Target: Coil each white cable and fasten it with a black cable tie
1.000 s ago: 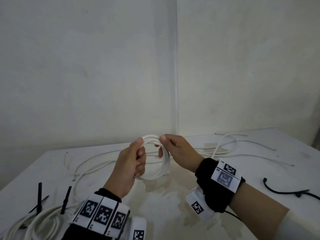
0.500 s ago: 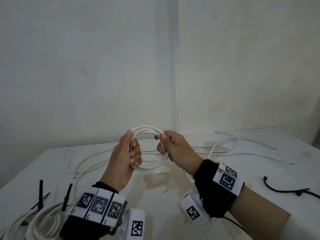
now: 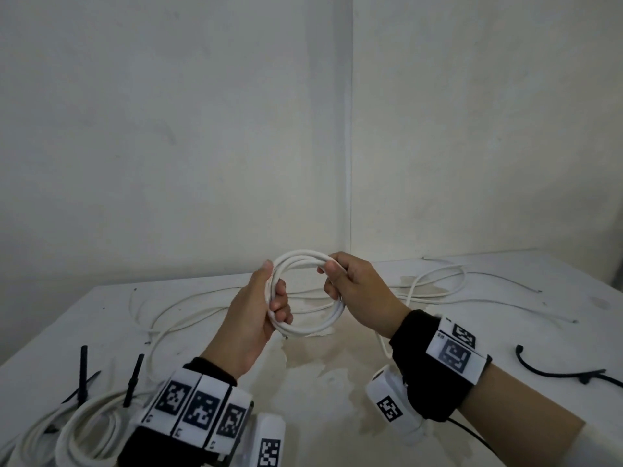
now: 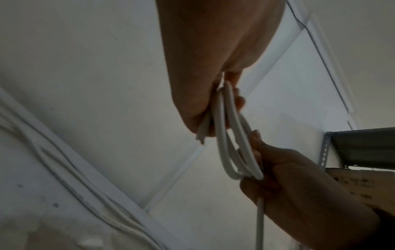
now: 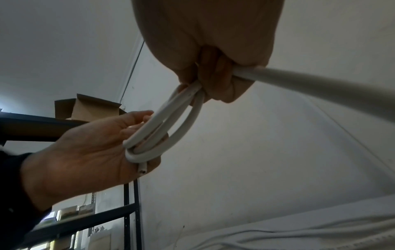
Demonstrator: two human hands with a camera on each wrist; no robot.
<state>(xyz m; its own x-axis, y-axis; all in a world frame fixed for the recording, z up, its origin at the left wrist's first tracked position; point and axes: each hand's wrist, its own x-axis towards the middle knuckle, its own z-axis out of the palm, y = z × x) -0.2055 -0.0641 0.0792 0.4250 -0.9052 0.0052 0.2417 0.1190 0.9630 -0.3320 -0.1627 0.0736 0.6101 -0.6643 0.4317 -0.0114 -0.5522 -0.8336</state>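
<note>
I hold a white cable coil (image 3: 305, 326) of about three loops above the table. My left hand (image 3: 266, 298) grips its left side, fingers curled round the loops (image 5: 141, 143), and a cut cable end (image 5: 142, 170) sticks out below that hand. My right hand (image 3: 340, 274) pinches the coil's top right (image 4: 245, 162), and the cable's free length (image 5: 320, 86) runs out from this hand towards the table. Loose white cables (image 3: 435, 284) lie on the table behind. A black cable tie (image 3: 556, 370) lies at the right.
Tied white coils (image 3: 84, 429) with upright black ties (image 3: 82, 372) lie at the near left on the white table (image 3: 320, 382). Walls meet in a corner behind the table. A dark metal shelf with cardboard boxes (image 5: 89, 108) stands off to the side.
Both hands have raised the coil a little. The coil has turned to face me more openly, and my right hand has shifted to its top right.
</note>
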